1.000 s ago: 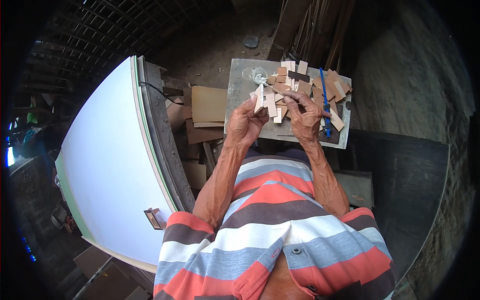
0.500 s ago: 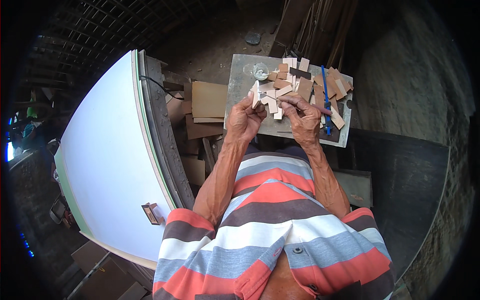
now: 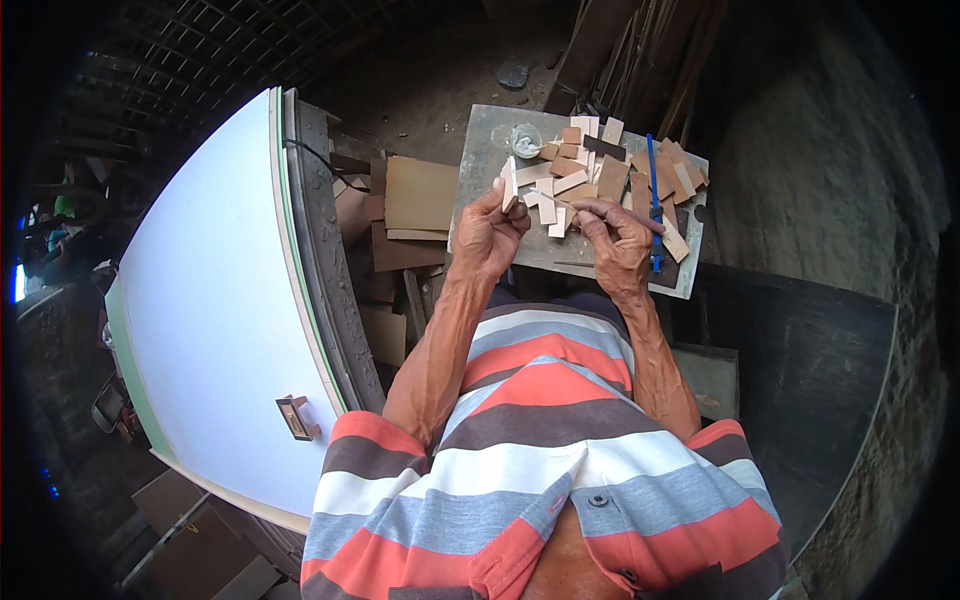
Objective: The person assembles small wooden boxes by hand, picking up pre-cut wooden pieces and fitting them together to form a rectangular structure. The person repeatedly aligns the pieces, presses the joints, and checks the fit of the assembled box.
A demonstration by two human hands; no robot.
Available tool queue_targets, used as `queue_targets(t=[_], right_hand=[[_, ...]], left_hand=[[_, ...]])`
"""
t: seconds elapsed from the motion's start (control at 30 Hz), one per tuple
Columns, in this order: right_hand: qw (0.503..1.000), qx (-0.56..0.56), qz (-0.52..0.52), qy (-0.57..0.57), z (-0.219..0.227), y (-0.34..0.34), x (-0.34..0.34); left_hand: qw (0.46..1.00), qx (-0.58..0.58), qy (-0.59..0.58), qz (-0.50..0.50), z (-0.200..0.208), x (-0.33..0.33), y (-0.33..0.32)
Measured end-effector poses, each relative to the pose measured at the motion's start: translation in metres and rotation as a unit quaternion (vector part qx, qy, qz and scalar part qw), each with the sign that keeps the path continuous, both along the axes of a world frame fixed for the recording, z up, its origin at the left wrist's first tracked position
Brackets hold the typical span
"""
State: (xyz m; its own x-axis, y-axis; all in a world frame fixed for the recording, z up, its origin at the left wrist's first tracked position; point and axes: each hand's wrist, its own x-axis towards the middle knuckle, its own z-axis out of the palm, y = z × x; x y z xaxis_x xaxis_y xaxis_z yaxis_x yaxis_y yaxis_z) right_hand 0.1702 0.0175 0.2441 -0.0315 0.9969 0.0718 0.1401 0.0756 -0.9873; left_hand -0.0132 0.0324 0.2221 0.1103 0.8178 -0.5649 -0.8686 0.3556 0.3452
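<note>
My left hand [image 3: 487,235] pinches a small pale wooden block [image 3: 509,184] on edge above the near left part of the board. My right hand [image 3: 620,250] is closed on a slim stick-like tool with a brown handle [image 3: 645,220]. Its thin tip points left toward the block, with a gap between them; the exact tip shape is too small to tell. Beyond my left hand stands a small clear cup [image 3: 525,140] with whitish paste in it. Loose wooden pieces [image 3: 613,178], pale and brown, lie heaped past my right hand.
The grey board [image 3: 482,150] carries these things, plus a blue bar-like tool [image 3: 653,180] and a dark strip [image 3: 604,147]. To my left stands a large white panel [image 3: 220,300] with a small wooden frame-like piece [image 3: 297,418] on it. Wood sheets [image 3: 420,195] are stacked between.
My right hand has drawn slightly to the right with the tool, away from the block. My left hand keeps its hold on the block. The whole view has shifted a little.
</note>
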Motion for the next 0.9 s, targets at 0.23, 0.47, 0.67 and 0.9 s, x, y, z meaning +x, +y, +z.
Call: queue_targets(t=[0.23,0.47,0.67,0.9], right_hand=[[1.0,0.002,0.005,-0.024,-0.005,0.011,-0.007],[0.994,-0.048,-0.05,-0.082,-0.004,0.028,-0.003],[0.996,-0.059,-0.071,-0.011,0.006,0.019,0.003],[0.997,0.012,-0.078,-0.018,0.022,0.007,-0.01]], left_hand=[[1.0,-0.001,0.006,-0.024,0.004,0.009,-0.004],[0.995,0.058,-0.032,-0.069,0.005,0.01,-0.013],[0.865,0.131,0.484,-0.005,0.002,0.015,-0.016],[0.631,0.251,0.73,0.075,0.005,0.016,-0.013]])
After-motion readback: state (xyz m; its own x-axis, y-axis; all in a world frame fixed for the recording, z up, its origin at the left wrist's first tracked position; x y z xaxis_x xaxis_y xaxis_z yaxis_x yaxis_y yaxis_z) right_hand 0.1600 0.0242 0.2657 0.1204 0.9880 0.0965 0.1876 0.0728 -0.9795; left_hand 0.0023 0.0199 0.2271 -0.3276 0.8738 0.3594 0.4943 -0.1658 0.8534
